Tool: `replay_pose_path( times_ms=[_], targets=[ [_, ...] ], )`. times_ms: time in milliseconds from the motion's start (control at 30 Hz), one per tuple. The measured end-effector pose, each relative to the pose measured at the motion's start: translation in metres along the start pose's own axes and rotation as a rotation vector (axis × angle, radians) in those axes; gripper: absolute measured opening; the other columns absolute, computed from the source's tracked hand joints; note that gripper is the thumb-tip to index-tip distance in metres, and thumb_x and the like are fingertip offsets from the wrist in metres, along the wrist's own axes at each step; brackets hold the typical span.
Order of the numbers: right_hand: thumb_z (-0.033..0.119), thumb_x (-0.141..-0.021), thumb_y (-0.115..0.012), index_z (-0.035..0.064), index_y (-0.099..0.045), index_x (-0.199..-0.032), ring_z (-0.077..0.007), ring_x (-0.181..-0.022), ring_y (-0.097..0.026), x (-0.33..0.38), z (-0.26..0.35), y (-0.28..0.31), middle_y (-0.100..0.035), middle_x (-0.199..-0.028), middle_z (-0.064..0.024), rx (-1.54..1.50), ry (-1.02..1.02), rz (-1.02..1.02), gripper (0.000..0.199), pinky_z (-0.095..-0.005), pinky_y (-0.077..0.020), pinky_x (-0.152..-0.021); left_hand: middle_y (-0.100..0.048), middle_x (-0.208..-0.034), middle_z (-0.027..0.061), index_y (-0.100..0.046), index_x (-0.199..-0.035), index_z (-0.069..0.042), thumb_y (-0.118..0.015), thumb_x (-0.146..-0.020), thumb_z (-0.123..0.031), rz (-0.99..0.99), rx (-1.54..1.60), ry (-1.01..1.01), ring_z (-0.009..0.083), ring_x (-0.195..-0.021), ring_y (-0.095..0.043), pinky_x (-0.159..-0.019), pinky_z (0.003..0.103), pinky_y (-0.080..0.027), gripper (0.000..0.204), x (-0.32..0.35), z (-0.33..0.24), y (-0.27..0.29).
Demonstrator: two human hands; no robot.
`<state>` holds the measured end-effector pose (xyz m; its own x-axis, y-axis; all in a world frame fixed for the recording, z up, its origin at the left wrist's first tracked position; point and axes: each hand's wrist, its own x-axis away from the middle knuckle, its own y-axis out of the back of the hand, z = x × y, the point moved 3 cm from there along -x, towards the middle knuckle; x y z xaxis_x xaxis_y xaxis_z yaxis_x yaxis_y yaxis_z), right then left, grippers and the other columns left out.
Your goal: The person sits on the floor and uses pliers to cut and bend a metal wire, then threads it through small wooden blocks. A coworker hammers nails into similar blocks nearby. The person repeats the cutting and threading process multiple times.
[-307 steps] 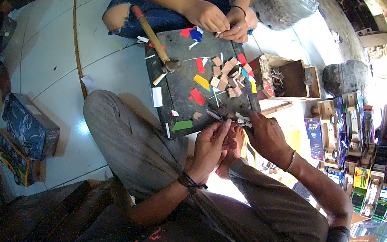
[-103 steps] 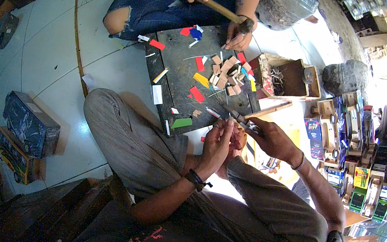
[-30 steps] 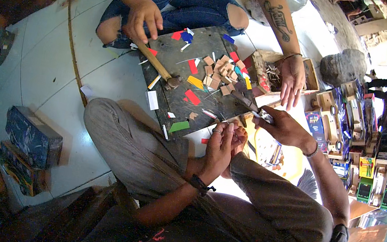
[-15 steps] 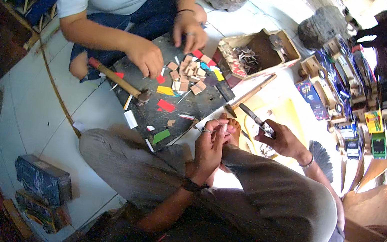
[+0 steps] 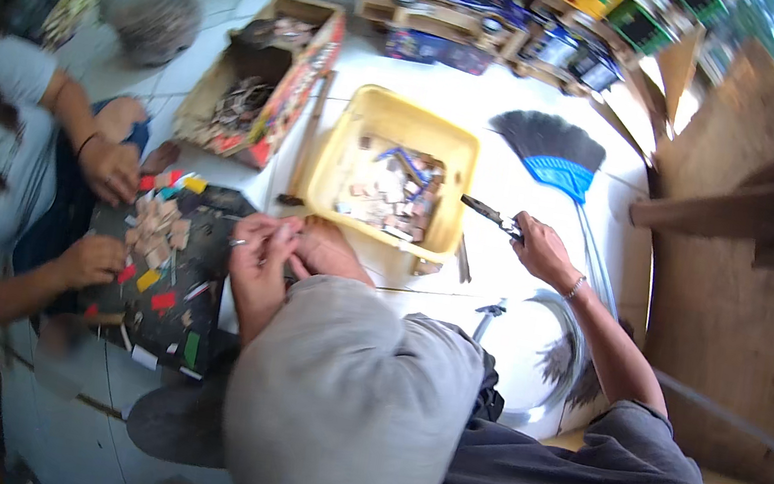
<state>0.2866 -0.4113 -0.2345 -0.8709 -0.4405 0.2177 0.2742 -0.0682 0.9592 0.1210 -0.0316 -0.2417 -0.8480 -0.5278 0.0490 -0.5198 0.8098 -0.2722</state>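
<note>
My right hand [image 5: 547, 252] grips a pair of pliers [image 5: 490, 215], its dark jaws pointing left over the yellow basin's right edge. That basin [image 5: 415, 108] holds many small wooden pieces and a blue item. My left hand [image 5: 259, 262] is pinched beside my bare foot [image 5: 330, 251], at the right edge of a black board [image 5: 213, 255]; whatever is between the fingertips is too small to make out. Wooden blocks [image 5: 156, 228] lie heaped on the board among red, yellow and green scraps. Another person's hands [image 5: 90, 261] rest near the heap.
An open cardboard box [image 5: 307, 77] with scraps stands behind the board. A hammer [image 5: 309, 139] lies between box and basin. Beyond my right hand is a black-and-blue broom [image 5: 560, 173]. Wooden toy vehicles [image 5: 452, 24] line the back; brown panels [image 5: 746, 147] stand at right.
The view has swung to the right, bringing the basin and broom fully into sight. My right hand with the pliers is farther from my left hand, which stays pinched.
</note>
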Motion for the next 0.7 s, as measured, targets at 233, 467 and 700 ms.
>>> replay_pose_path(
  times_ms=[233,467,700],
  targets=[
    [0.019,-0.075,-0.071,0.0001,-0.053,-0.099,-0.0389,-0.088,-0.062,0.075,-0.103,-0.066,-0.063,-0.092,-0.0204,0.005,-0.248,0.103,0.035,-0.0439,-0.0484,-0.078,-0.058,-0.111,0.0221,-0.037,-0.109,-0.003,-0.054,-0.096,-0.005,0.015,0.004,-0.035,0.0313,-0.101,-0.064,-0.086,0.039,-0.055,0.021,-0.011,-0.023,-0.01],
    [0.022,-0.072,-0.075,0.0058,-0.055,-0.103,-0.0372,-0.088,-0.062,0.117,-0.11,-0.115,-0.065,-0.09,-0.0171,-0.147,-0.319,0.172,0.041,-0.0459,-0.0488,-0.077,-0.053,-0.118,0.0195,-0.037,-0.112,-0.003,-0.053,-0.094,-0.001,-0.042,0.051,-0.072,0.0333,-0.102,-0.063,-0.086,0.042,-0.056,0.024,-0.013,-0.026,-0.014],
    [0.026,-0.079,-0.073,0.0088,-0.056,-0.094,-0.0339,-0.086,-0.061,0.126,-0.084,-0.136,-0.064,-0.089,-0.0126,-0.143,-0.251,-0.023,0.029,-0.0444,-0.0444,-0.075,-0.05,-0.121,0.0174,-0.04,-0.113,-0.003,-0.055,-0.093,0.0,-0.076,0.057,-0.054,0.0315,-0.104,-0.062,-0.087,0.042,-0.057,0.025,-0.013,-0.026,-0.012]
  ],
)
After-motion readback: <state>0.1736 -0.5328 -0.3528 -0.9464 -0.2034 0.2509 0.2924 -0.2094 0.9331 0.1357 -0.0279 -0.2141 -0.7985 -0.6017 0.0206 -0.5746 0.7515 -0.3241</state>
